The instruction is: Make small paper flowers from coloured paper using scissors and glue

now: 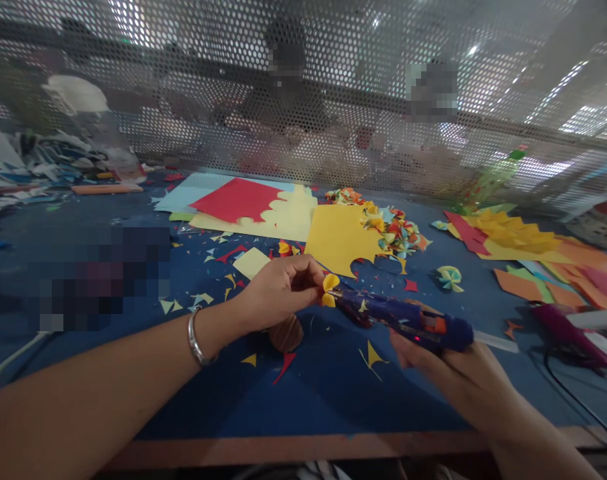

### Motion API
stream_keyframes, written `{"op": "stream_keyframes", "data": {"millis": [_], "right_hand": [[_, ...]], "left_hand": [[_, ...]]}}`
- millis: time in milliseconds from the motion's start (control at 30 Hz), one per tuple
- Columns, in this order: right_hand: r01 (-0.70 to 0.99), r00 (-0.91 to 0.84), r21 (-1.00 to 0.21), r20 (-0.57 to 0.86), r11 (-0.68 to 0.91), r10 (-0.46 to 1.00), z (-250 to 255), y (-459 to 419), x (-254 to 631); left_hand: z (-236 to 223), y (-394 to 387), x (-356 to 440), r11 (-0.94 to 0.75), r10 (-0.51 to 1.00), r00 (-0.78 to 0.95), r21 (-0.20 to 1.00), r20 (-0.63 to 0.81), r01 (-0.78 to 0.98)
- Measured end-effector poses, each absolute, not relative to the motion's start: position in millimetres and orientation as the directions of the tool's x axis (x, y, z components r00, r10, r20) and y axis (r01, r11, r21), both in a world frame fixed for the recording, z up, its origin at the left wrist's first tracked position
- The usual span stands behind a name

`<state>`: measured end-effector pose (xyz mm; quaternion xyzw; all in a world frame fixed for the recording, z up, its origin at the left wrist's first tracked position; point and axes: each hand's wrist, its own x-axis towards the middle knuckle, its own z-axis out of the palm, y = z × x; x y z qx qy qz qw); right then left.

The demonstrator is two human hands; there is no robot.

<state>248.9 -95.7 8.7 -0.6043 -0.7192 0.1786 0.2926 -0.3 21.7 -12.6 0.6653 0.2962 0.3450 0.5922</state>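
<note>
My left hand (278, 290) pinches a small folded yellow paper piece (329, 289) between thumb and fingers, just above the blue table (313, 393). A silver bracelet (197, 339) sits on that wrist. My right hand (448, 373) grips a dark blue glue gun (408, 320) whose nozzle points left and touches the yellow piece. A glue stick pokes out of the gun's rear end.
Red, yellow and pale blue paper sheets (283, 213) lie beyond my hands, beside a pile of small folded paper flowers (391, 230). More orange and yellow sheets (528, 243) lie at right. Paper scraps litter the table. A perforated metal screen (333, 100) closes the back; people sit behind it.
</note>
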Motion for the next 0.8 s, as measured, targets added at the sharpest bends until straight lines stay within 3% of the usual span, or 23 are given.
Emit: {"op": "stream_keyframes", "data": {"millis": [367, 800], "right_hand": [[0.828, -0.106, -0.508, 0.270, 0.235, 0.957, 2, -96, 252], [0.889, -0.170, -0.360, 0.315, 0.283, 0.934, 1, -95, 254]], "left_hand": [[-14, 24, -1, -0.164, 0.792, 0.596, 0.986, 0.134, -0.004], [-15, 24, 1, -0.098, 0.786, 0.607, 0.993, 0.121, -0.071]]}}
